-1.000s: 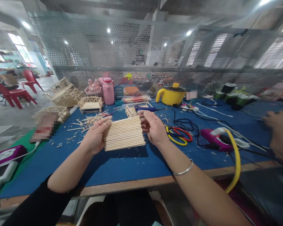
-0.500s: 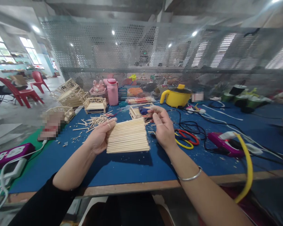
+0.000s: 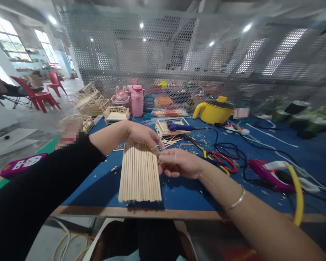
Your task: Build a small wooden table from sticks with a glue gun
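A flat panel of pale wooden sticks (image 3: 140, 174), laid side by side, slants above the table with its sticks running toward me. My left hand (image 3: 142, 137) is closed over the panel's far end, its thumb and fingers at the far right corner. Against that same corner, my right hand (image 3: 180, 163) is closed in a pinch; whatever lies between its fingertips is hidden. Beyond the hands, a blue glue gun (image 3: 179, 126) rests on a small stick-built frame (image 3: 161, 127). Scissors with red and yellow handles (image 3: 222, 161) lie right of my right hand.
The blue table (image 3: 187, 195) carries loose sticks and scraps. Several stick-built frames (image 3: 89, 101) are piled at back left. A pink thermos (image 3: 137, 101) and a yellow pot (image 3: 216, 111) stand at the back. A purple power strip (image 3: 270, 177) and black cables lie on the right.
The stick panel has turned, its sticks now pointing toward me. My left hand has shifted from its left side to the far end, and my right hand has come down to the panel's corner.
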{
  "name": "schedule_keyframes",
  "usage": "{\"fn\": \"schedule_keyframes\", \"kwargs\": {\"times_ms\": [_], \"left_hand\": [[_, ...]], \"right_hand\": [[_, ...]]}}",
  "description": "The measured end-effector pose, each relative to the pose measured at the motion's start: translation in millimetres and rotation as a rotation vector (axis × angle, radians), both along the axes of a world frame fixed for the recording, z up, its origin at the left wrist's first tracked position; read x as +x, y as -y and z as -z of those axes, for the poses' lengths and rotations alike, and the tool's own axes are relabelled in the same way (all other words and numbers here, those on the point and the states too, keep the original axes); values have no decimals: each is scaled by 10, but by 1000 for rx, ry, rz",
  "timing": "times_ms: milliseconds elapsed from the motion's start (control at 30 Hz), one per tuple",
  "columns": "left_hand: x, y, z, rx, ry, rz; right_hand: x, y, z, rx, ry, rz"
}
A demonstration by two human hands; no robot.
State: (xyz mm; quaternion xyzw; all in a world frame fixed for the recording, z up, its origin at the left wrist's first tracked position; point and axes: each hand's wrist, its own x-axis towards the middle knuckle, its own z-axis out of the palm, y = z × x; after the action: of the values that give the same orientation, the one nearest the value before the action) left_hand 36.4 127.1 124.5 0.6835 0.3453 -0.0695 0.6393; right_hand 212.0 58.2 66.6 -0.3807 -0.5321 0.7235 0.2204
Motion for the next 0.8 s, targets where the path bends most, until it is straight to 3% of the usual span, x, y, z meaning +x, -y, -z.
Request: {"fn": "schedule_keyframes", "kwargs": {"times_ms": [200,367,567,800], "left_hand": [[304,-219,109,85,-190,255],[457,-478,297,275,-309,409],[654,-649,351,467,-393,492],[600,-505,239,720,-439,471]], "right_hand": [[-101,223,278,-190,-131,170],[-177,211,342,-306,-93,322],[-294,144,343,-341,-60,459],[-199,271,324,-294,-56,466]]}}
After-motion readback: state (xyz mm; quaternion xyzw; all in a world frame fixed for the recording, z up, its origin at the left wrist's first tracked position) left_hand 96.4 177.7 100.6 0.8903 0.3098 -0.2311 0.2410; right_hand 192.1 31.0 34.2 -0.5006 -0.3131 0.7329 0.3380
